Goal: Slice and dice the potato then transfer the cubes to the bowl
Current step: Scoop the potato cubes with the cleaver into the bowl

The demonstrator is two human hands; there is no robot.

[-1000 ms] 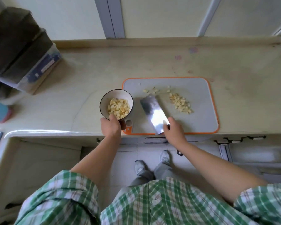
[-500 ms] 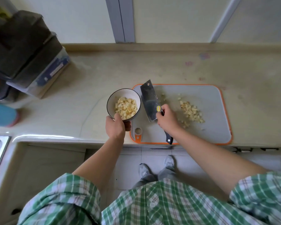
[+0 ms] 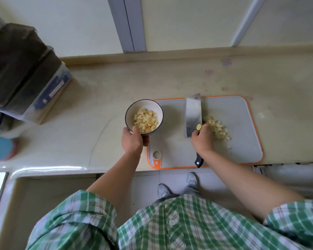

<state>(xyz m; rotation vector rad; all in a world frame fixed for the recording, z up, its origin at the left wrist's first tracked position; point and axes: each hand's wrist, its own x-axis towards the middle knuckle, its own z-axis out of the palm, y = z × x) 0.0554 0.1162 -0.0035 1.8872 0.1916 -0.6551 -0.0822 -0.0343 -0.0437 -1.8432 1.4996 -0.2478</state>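
The pale surface carries a dark-topped container at far left; its blue label is too blurred to read. On the grey, orange-rimmed cutting board, the right hand has its grip round the handle of the cleaver. The blade is just left of the loose potato cubes. The left hand has its grip on the rim of the bowl, which is part full of diced potato. The cleaver's yellow sticker is illegible.

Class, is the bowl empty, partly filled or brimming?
Partly filled: potato cubes heap in the bowl, bare white wall above them.
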